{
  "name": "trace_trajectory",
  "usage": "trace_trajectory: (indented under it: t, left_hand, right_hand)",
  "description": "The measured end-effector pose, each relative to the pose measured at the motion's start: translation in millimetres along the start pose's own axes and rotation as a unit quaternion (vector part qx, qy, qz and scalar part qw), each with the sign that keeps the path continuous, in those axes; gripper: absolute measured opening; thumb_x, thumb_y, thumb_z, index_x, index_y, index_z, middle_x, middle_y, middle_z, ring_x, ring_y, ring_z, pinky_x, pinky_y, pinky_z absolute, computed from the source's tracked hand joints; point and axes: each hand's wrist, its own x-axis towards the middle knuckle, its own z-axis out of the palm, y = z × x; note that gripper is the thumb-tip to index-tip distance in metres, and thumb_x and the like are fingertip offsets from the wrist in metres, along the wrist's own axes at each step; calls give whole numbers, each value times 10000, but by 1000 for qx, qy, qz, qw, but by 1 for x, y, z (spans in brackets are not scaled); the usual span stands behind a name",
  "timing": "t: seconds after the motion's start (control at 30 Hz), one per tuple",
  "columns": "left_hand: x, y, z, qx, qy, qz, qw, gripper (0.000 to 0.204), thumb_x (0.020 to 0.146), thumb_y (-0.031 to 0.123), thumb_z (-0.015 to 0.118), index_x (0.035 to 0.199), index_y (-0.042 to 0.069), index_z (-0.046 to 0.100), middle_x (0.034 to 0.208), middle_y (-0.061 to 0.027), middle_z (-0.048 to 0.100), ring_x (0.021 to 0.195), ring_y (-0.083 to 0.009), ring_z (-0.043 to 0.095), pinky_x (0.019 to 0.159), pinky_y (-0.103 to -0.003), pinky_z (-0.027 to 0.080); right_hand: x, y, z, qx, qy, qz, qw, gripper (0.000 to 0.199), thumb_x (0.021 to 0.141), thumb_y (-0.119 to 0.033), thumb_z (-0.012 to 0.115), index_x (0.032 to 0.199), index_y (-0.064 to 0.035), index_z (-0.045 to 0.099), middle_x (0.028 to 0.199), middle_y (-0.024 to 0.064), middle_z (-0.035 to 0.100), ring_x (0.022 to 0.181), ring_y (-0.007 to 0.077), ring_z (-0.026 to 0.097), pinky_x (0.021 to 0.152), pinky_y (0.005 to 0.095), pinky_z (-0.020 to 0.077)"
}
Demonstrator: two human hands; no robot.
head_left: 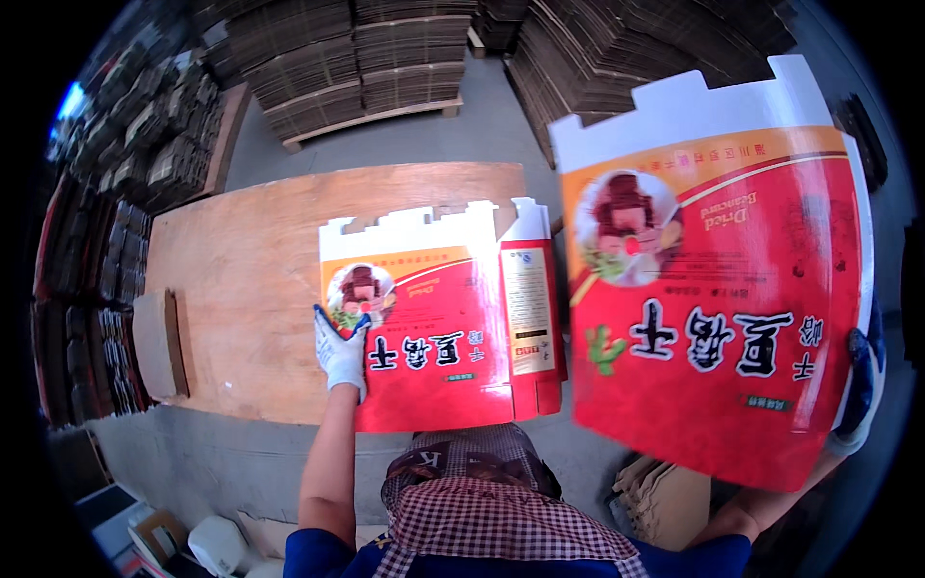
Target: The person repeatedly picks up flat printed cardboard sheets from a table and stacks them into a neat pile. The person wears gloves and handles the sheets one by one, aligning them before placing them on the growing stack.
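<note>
On the tan wooden table (pixel 231 279), the white-gloved left hand (pixel 342 354) rests fingers-spread on a flat red cardboard carton (pixel 434 400); the right hand (pixel 860 385), gripping only one edge, could let the raised red carton (pixel 694 405) sag.

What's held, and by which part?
Right hand: raised red carton sheet, by its right edge. Left hand: at the left edge of the red carton on the table; grip can't be told.

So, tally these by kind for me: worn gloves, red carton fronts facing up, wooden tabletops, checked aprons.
Gloves: 2, left glove and right glove
Red carton fronts: 2, left carton and right carton; any beneath can't be told
Wooden tabletop: 1
Checked apron: 1
Total: 6
</note>
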Motion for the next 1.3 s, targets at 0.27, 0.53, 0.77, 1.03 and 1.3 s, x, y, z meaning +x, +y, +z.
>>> trace_trajectory:
  t: [0.27,0.53,0.77,1.03,1.3]
  left_hand:
    - [18,-17,-17,-366,-104,-159,911,711,964,469,579,1496,41,384,1495,-108,466,1350,-235,463,1118,-320,363]
    - [27,-33,-19,-377,-164,-150,899,613,1006,353,554,1519,74,367,1483,-113,470,1319,-202,476,1114,-313,363]
    - [-2,21,5,-9,87,59,994,597,980,308,586,1495,70,399,1498,-213,432,1363,-345,439,1125,-406,348]
    - [17,6,-34,-464,31,-53,883,469,1007,223,570,1412,-5,501,1389,-103,566,1210,-178,553,1038,-319,430]
    - [11,15,-22,14,71,11,997,667,858,319,737,1441,110,490,1399,-229,502,1314,-388,448,1087,-438,367]
  right_hand:
    - [-42,116,267,260,-149,196,934,712,859,-34,661,1507,-2,368,1429,103,502,1249,187,508,1057,295,401]
    - [-113,247,429,359,-217,183,889,711,916,-69,676,1532,-33,322,1475,65,462,1278,148,472,1060,278,395]
    - [-113,210,417,387,-187,182,885,754,879,-112,730,1525,-37,347,1526,86,419,1368,183,397,1131,306,318]
    - [-115,210,414,534,-191,227,791,779,842,-34,694,1530,-64,329,1490,76,444,1336,217,447,1103,351,392]
    - [-115,231,435,185,-181,112,959,616,949,-103,607,1516,-74,367,1491,132,481,1332,218,483,1094,322,370]
